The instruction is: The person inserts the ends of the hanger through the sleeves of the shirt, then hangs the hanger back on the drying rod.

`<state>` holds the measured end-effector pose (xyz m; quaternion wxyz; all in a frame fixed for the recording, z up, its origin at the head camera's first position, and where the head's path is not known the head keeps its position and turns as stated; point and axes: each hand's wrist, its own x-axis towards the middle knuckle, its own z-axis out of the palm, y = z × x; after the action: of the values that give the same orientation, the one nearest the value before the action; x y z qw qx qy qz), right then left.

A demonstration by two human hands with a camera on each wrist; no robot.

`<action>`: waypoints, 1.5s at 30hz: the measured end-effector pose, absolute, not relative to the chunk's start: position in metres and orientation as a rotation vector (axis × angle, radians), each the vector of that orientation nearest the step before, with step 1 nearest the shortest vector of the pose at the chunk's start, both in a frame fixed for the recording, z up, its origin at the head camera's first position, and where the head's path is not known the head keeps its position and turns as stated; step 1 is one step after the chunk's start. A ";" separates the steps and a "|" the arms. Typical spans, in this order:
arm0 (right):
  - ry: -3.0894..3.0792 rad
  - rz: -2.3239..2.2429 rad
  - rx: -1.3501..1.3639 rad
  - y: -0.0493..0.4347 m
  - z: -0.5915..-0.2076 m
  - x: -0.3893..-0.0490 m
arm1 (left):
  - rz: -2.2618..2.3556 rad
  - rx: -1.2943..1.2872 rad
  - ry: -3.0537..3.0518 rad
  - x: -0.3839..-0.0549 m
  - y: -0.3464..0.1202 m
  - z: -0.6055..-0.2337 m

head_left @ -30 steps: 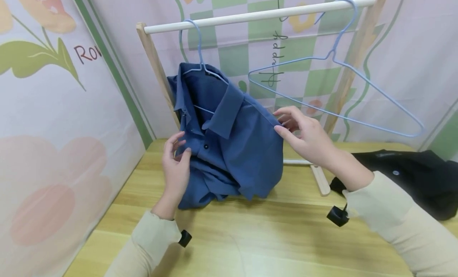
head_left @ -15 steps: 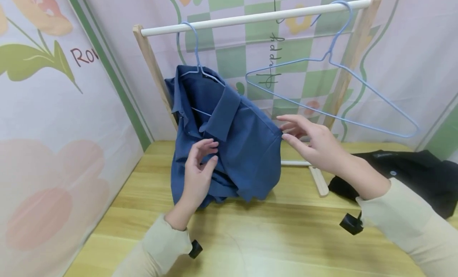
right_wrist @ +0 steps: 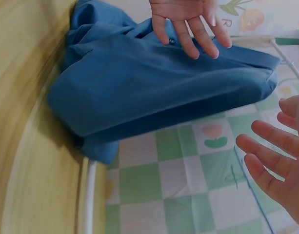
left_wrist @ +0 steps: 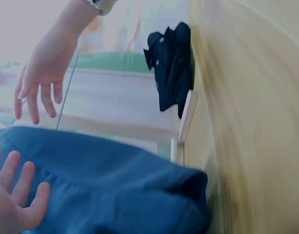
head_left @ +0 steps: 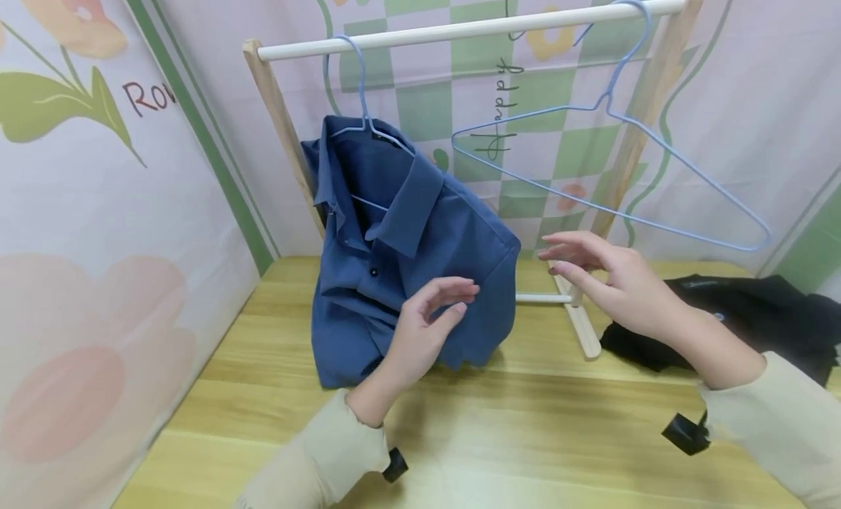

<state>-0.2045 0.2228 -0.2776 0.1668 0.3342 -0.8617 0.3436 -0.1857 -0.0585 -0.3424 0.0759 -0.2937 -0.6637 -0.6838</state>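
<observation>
A blue button-up shirt (head_left: 453, 231) hangs by its collar and shoulders on a light blue wire hanger (head_left: 363, 85) at the left of the rack. Its lower part bunches on the table. My left hand (head_left: 423, 326) is in front of the shirt, fingers relaxed and holding nothing; the left wrist view shows those fingers (left_wrist: 23, 185) spread near the cloth. To the right of the shirt's shoulder, my right hand (head_left: 611, 275) is apart from the fabric with loosely bent fingers and nothing in them.
The wooden rack's white rail (head_left: 460, 31) also carries a bare blue hanger (head_left: 611, 115) on the right. Behind the right forearm, a black garment (head_left: 775, 312) lies on the wooden table (head_left: 525, 436). One rack foot (head_left: 581, 330) juts forward. Patterned cloth (head_left: 131, 224) lines the left side.
My left hand has moved right across the shirt front, away from its button edge. My right hand has come off the shirt's shoulder and drawn back to the right.
</observation>
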 end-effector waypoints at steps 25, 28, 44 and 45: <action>-2.644 0.787 0.613 0.334 -0.326 -0.202 | -2.612 -0.619 -2.266 -0.206 0.029 -0.362; -2.650 0.800 0.555 0.349 -0.329 -0.203 | -2.686 -0.545 -2.230 -0.209 0.039 -0.365; -2.557 0.620 0.223 0.403 -0.336 -0.205 | -2.878 -0.232 -2.185 -0.226 0.088 -0.373; -2.554 0.612 0.201 0.406 -0.337 -0.205 | -2.898 -0.208 -2.177 -0.227 0.091 -0.375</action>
<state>-0.2050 0.4060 -0.3371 0.2509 0.0738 -0.9386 0.2249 -0.2274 0.0906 -0.3745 -0.2419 -0.0556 -0.5817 -0.7746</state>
